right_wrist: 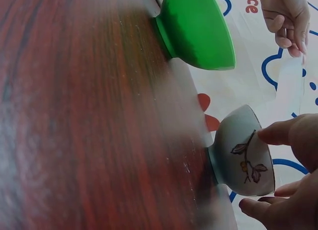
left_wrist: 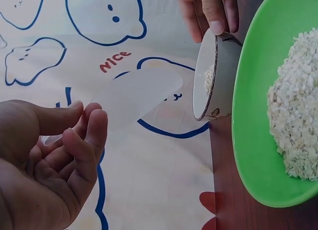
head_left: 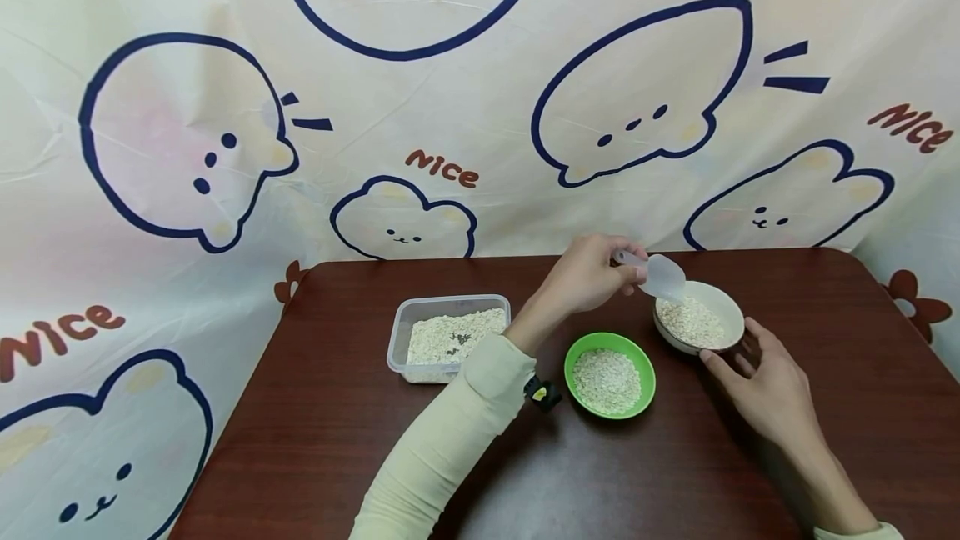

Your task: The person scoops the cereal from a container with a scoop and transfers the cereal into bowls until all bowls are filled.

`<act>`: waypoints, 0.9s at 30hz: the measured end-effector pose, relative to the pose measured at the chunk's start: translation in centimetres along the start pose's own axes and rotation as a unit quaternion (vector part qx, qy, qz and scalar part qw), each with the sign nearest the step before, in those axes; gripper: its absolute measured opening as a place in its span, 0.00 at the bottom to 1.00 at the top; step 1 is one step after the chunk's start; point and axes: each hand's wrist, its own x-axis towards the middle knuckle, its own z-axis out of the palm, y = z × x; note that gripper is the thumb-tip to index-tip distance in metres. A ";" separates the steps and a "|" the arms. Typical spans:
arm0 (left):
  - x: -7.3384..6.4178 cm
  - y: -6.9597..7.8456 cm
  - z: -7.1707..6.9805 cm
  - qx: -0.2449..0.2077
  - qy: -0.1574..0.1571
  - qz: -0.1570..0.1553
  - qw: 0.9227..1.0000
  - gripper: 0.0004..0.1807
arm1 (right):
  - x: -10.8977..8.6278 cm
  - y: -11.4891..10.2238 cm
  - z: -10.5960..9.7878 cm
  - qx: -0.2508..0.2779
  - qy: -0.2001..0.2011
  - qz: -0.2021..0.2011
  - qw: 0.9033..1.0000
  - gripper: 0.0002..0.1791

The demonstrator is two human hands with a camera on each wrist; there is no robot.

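Note:
My left hand [head_left: 588,275] pinches the handle of a translucent plastic scoop [head_left: 663,277]. The scoop is tilted, its lip over the near-left rim of a white bowl [head_left: 726,300]. Pale flakes like oats [head_left: 690,323] lie inside that bowl. My right hand [head_left: 772,394] holds the bowl from the right, thumb and fingers spread along its side. In the right wrist view the bowl [right_wrist: 238,145] shows a painted leafy sprig, with the thumb pressed near it. From the left wrist view, the scoop [left_wrist: 136,93] looks free of flakes.
A green bowl [head_left: 647,369] of the same flakes stands left of the white one. Farther left is a clear plastic tub [head_left: 397,348] holding more flakes with a few dark bits on top. The brown table [head_left: 315,440] meets a cartoon-printed cloth [head_left: 495,123] behind.

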 end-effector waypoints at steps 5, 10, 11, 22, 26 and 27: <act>-0.4 -0.4 -0.3 -0.033 0.003 -0.008 0.999 0.08 | -0.1 -0.1 -0.4 -0.023 0.011 0.003 1.000 0.52; -1.3 -1.1 -1.3 -0.055 0.019 -0.015 0.998 0.10 | -0.1 -0.6 -0.7 -0.028 0.025 -0.004 0.999 0.49; -1.5 -1.3 -1.6 -0.059 0.025 -0.017 0.998 0.10 | -0.2 -0.7 -0.8 -0.029 0.026 -0.006 0.999 0.49; -5.3 -5.1 -5.3 -0.130 0.088 -0.043 0.987 0.12 | -0.6 -3.0 -0.6 -0.012 0.050 -0.048 0.998 0.47; -6.9 -6.4 -6.4 -0.151 0.111 -0.044 0.981 0.12 | -0.8 -4.1 -0.2 -0.003 0.054 -0.075 0.996 0.44; -7.3 -6.8 -6.7 -0.155 0.117 -0.045 0.980 0.12 | -0.8 -4.4 0.0 -0.001 0.054 -0.081 0.995 0.44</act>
